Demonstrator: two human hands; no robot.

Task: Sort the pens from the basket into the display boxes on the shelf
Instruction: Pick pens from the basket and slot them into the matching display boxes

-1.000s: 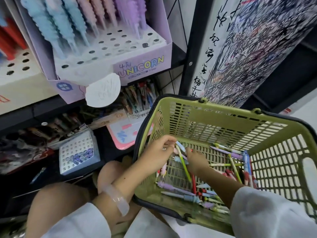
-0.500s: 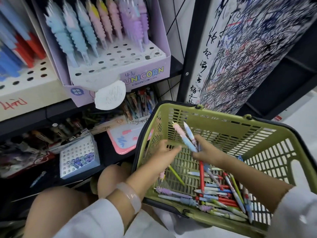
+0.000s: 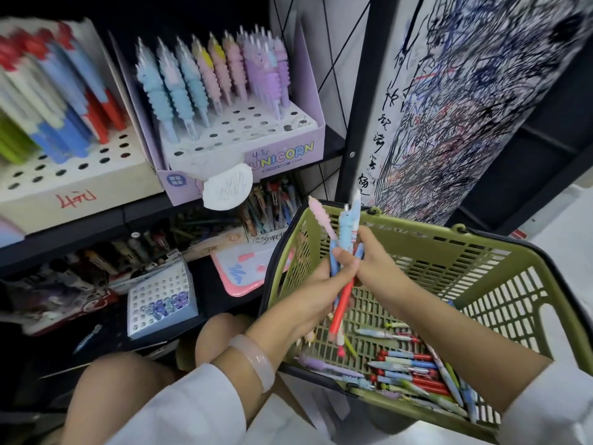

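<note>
A green plastic basket (image 3: 481, 252) sits at my right, with several loose pens (image 3: 414, 370) lying in its near corner. Both hands meet above the basket's left side around a bunch of pens (image 3: 345, 232), among them a pink ridged one, a light blue one and a red one hanging down. My left hand (image 3: 324, 284) grips the bunch from the left and my right hand (image 3: 375, 264) holds it from the right. On the shelf above stands the purple UNICORN display box (image 3: 282, 155), its back rows filled with blue, pink and purple ridged pens.
A white display box (image 3: 80, 184) with red, blue and green pens stands left of the purple one. The lower shelf holds a small box with holes (image 3: 160, 303), a pink pad (image 3: 244, 271) and packed pens. A scribbled panel (image 3: 465, 107) rises behind the basket. My knees are below.
Both hands rose out of the basket with a bunch of pens and came together above its left rim. The view tilted up, showing more of the shelf boxes.
</note>
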